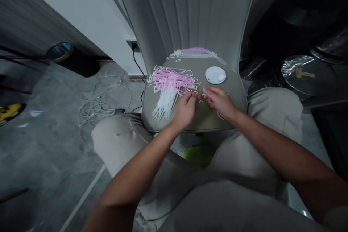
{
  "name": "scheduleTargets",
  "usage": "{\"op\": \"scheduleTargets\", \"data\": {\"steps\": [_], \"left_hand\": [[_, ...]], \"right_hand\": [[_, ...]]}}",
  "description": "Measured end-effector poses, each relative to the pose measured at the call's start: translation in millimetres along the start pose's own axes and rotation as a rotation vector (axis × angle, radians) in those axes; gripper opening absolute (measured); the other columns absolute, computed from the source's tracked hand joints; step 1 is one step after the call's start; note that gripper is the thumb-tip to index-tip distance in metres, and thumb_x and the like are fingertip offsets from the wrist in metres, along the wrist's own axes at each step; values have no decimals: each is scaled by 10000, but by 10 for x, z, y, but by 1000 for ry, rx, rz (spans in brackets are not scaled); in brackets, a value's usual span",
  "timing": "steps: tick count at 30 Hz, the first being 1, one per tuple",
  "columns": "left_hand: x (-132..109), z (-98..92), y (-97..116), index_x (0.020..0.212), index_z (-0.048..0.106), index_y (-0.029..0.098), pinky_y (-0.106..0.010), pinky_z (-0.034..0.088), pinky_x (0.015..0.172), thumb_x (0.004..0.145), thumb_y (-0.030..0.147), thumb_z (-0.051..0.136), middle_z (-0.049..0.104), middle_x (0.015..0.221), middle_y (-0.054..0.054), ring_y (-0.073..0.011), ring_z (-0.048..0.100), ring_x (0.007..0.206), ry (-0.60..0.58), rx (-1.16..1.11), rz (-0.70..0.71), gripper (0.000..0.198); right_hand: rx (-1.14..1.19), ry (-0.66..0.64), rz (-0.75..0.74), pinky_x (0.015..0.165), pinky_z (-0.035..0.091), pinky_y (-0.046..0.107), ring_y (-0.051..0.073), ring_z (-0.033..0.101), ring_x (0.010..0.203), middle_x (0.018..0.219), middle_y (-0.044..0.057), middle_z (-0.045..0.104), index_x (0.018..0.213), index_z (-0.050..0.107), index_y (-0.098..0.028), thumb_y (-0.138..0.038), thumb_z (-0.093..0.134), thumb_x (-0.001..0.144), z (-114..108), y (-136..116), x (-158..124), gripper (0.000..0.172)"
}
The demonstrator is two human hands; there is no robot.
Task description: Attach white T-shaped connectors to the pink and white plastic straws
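Observation:
A heap of thin pink and white plastic sticks (170, 86) lies on the seat of a grey upholstered chair (201, 119). My left hand (185, 108) is just right of the heap, fingers pinched on a small piece I cannot make out. My right hand (219, 100) faces it, fingers also pinched together around something tiny, fingertips nearly meeting the left ones. A round white lid (215, 75) sits on the seat behind my right hand. A second bundle of pink sticks (194, 52) rests against the chair back.
My knees in beige trousers flank the chair. White cables (100, 101) coil on the grey floor at left, with a black cord running to a wall socket (133, 46). Dark shiny wrapped objects (307, 69) crowd the right side. Something green (198, 154) shows under the seat.

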State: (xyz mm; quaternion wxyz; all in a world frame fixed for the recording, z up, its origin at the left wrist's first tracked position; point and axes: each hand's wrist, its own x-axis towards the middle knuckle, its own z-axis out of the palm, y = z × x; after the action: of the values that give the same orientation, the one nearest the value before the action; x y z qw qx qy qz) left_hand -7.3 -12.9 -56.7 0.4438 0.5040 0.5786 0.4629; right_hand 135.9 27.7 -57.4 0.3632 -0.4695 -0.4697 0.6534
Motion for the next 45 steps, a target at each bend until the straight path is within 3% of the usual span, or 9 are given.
{"op": "scheduleTargets", "data": {"steps": [5, 10, 13, 18, 23, 32, 38, 45], "left_hand": [[-20, 42, -42, 666, 426, 192, -244, 324, 611, 940, 285, 416, 413, 634, 40, -110, 411, 630, -25, 69, 48, 289], [-22, 64, -119, 818, 570, 187, -251, 404, 686, 981, 339, 398, 583, 745, 4, -130, 538, 730, -124, 96, 60, 282], [-35, 59, -122, 890, 601, 188, -260, 425, 725, 979, 311, 408, 634, 822, -14, -136, 569, 775, -124, 117, 62, 245], [-47, 65, -123, 745, 518, 187, -242, 376, 641, 947, 223, 398, 542, 680, 26, -108, 504, 661, -126, 139, -18, 238], [-27, 113, -210, 688, 463, 191, -250, 315, 579, 939, 244, 407, 464, 608, 38, -105, 430, 596, -136, 159, -40, 262], [-52, 84, -247, 705, 440, 202, -257, 308, 558, 965, 287, 375, 437, 598, 33, -108, 416, 571, -156, 152, -16, 281], [-65, 73, -248, 743, 491, 200, -257, 325, 562, 972, 302, 391, 490, 612, 24, -111, 448, 573, -177, 200, -7, 270], [-51, 90, -253, 791, 540, 197, -266, 363, 606, 984, 313, 395, 574, 678, 2, -121, 511, 633, -172, 234, 2, 268]], "right_hand": [[-66, 27, 30, 417, 215, 210, 48, 346, 424, 487, -66, 448, 647, 560, -166, -455, 645, 809, -19, -22, 1, 343], [-96, -16, 46, 449, 255, 225, 66, 383, 451, 495, -54, 464, 650, 571, -173, -451, 584, 872, -61, 19, 34, 357], [-122, -8, 67, 460, 259, 230, 67, 380, 459, 496, -56, 461, 678, 590, -174, -448, 574, 887, -69, 55, 39, 345], [-198, 61, 113, 459, 260, 238, 66, 370, 445, 472, -70, 424, 711, 571, -180, -417, 512, 931, -57, 90, 20, 328], [-221, 73, 144, 455, 273, 236, 71, 367, 445, 473, -70, 419, 737, 575, -187, -450, 486, 946, -78, 122, 32, 347], [-165, -35, 251, 416, 256, 236, 66, 340, 463, 539, -60, 404, 620, 507, -195, -492, 631, 846, -111, 43, 60, 393], [-298, -49, 194, 479, 310, 252, 79, 387, 456, 455, -54, 432, 569, 479, -201, -404, 538, 931, -85, -9, 46, 419], [-318, -39, 136, 502, 324, 254, 81, 423, 490, 502, -57, 463, 632, 504, -205, -411, 517, 946, -71, 36, -4, 376]]}}
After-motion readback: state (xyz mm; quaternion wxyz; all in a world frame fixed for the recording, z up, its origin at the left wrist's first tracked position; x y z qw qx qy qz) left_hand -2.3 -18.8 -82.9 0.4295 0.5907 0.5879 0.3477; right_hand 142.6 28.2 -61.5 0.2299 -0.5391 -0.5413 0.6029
